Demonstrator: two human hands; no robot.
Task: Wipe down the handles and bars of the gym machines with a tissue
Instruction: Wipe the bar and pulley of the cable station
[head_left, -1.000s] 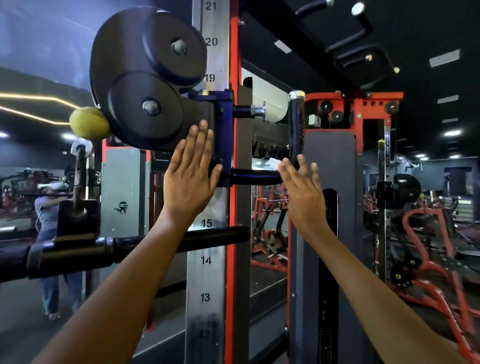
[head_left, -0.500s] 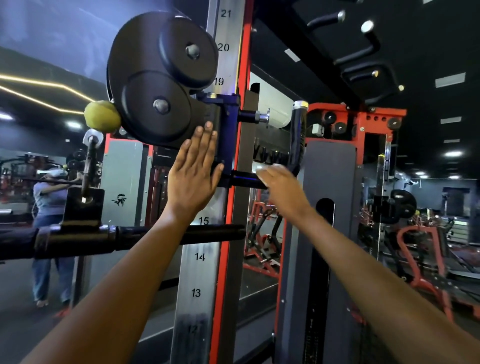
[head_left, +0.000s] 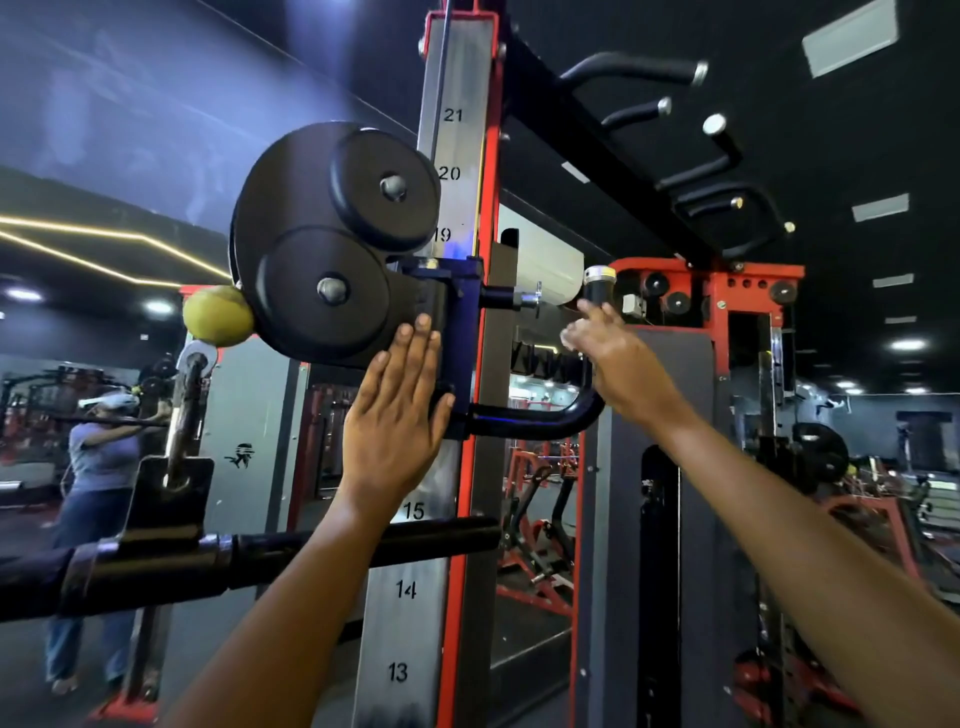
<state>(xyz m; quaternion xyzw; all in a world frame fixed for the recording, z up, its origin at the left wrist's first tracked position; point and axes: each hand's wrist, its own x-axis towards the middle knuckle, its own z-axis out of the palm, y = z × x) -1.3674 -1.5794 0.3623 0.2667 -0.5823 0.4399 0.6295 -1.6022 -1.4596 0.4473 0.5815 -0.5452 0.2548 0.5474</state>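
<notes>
The steel upright (head_left: 415, 597) carries stamped numbers 13, 14, 15, 19, 20 and 21, the ones between hidden by the left hand (head_left: 397, 415), which lies flat and released against the blue carriage (head_left: 460, 312). The right hand (head_left: 618, 358), motion-blurred, reaches at the curved black handle (head_left: 540, 423); its grip and any tissue cannot be made out. A black bar (head_left: 249, 556) crosses in front of the left forearm, beside a yellow ball (head_left: 215, 314).

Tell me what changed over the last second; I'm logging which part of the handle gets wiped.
The right hand moved along the curved black handle: from the lower horizontal part, round the bend, up to the upright part near its silver cap. Motion blur hides any tissue and its grip. The left hand stayed flat against the pulley carriage on the numbered post.
</notes>
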